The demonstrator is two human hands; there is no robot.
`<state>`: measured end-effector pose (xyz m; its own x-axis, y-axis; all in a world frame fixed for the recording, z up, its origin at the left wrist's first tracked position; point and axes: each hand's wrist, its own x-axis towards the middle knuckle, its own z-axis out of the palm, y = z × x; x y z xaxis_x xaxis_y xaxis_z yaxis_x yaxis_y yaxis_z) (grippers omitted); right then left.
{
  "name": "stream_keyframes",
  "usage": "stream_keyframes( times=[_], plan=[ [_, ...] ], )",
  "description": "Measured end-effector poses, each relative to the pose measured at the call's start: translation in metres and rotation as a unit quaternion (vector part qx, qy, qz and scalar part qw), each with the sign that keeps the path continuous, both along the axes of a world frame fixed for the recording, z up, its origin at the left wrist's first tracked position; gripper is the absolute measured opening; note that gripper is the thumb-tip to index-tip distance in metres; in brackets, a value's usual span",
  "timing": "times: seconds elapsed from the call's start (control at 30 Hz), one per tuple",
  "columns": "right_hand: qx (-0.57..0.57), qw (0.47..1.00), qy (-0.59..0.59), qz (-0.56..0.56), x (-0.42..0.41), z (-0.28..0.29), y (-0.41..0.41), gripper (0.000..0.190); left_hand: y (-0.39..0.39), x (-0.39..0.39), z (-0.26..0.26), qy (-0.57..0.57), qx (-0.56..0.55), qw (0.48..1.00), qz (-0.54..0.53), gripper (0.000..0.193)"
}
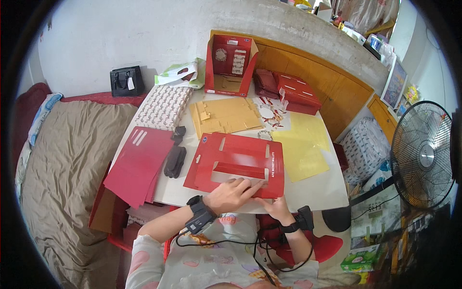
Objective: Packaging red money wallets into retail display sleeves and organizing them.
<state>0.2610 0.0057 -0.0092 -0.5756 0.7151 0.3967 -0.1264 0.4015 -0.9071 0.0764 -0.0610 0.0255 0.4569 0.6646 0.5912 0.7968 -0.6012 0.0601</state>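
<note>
In front of me at the table's near edge lies a red printed cardboard sleeve (249, 148) with rectangular cut-out windows and a small hang hole at its left. My left hand (231, 195) rests over its near part, fingertips on the lower window; whether they pinch anything is hidden. At the near right corner my right hand (276, 208) grips the edge, its fingers partly hidden under the card. The sleeve overlaps the near edge of a tan cardboard sheet stack (231, 115).
Dark red sheets (139, 162) and a black case (175, 161) lie left. Yellow sheets (305, 159) lie right. Farther back stand an open red display box (231, 85), a red pack stack (297, 90) and patterned packs (164, 106). A fan (426, 155) stands right; cables cross my lap.
</note>
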Motion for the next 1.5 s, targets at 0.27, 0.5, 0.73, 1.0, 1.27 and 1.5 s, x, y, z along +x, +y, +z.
stream_keyframes(
  times=[0.27, 0.5, 0.73, 1.0, 1.27, 1.5],
  plan=[
    [0.054, 0.998, -0.024, 0.008, 0.003, -0.003, 0.006, 0.026, 0.005, 0.005, -0.004, 0.036, 0.004, 0.999, 0.011, 0.053],
    [0.139, 0.977, -0.032, -0.157, 0.013, -0.001, 0.013, 0.029, 0.012, 0.002, -0.017, 0.037, 0.013, 0.998, 0.048, 0.030],
    [0.508, 0.814, -0.205, -0.193, 0.018, 0.037, 0.011, 0.030, 0.013, 0.004, -0.024, 0.067, 0.023, 0.995, 0.069, 0.022],
    [0.512, 0.825, -0.211, -0.112, 0.007, 0.022, 0.018, 0.016, 0.013, 0.011, -0.035, 0.044, 0.031, 0.995, 0.085, 0.018],
    [0.536, 0.816, -0.181, -0.122, 0.005, 0.013, 0.015, 0.015, 0.004, 0.004, -0.042, 0.048, 0.031, 0.995, 0.082, 0.015],
    [0.545, 0.813, -0.168, -0.119, 0.010, 0.009, 0.016, 0.016, -0.007, -0.013, -0.036, 0.048, 0.039, 0.995, 0.082, 0.018]
  ],
)
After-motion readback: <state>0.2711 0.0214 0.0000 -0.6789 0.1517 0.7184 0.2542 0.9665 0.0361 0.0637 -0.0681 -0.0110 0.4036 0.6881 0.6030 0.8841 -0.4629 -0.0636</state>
